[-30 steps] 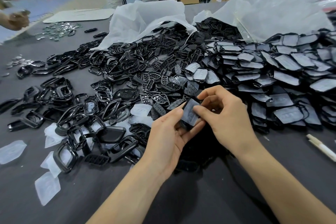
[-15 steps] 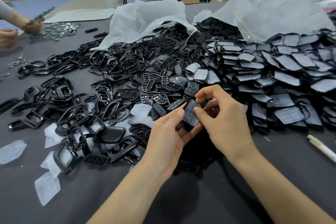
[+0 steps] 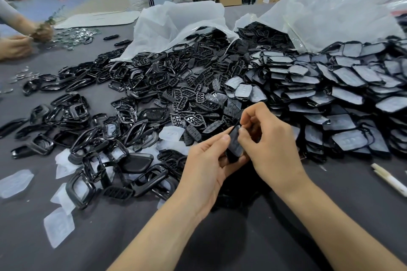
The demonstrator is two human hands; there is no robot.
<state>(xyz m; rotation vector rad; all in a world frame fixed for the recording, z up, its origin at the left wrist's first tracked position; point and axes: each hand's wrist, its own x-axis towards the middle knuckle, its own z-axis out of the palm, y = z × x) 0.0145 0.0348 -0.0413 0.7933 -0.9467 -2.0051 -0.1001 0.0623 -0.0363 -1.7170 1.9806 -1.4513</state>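
Holding black key-fob part: left hand cradles beneath, right hand pinches top.

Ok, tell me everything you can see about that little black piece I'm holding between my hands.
The black piece is a small, flat, shield-shaped part that looks like plastic or rubber, with a dull grey sheen on its face. It is held tilted, nearly on edge, above the table, in front of the heap of similar parts. The left hand holds it from below, thumb on its left edge; the right hand pinches its upper edge. Its lower end is hidden.
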